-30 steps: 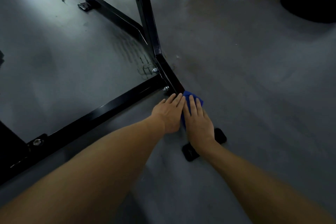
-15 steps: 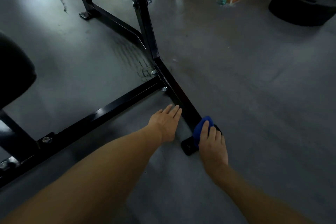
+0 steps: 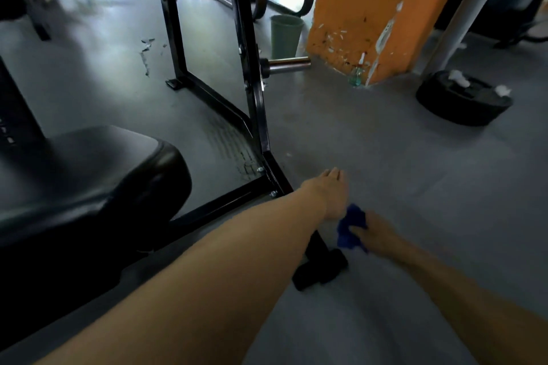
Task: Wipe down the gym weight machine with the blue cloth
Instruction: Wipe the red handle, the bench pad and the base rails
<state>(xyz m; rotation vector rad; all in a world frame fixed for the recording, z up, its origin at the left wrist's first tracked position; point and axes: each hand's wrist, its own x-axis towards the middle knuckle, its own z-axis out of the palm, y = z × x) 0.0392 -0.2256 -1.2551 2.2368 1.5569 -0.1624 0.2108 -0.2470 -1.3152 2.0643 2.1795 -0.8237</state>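
Presently right hand (image 3: pixel 378 235) grips bunched blue cloth (image 3: pixel 351 228) just above machine base foot (image 3: pixel 321 267) — cloth between both hands. Left hand (image 3: pixel 332 195) flat, fingers straight; its forearm hides part of the base bar. Fingers blurred.

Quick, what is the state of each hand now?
Left hand: open, fingers straight, holding nothing.
Right hand: closed on the blue cloth.
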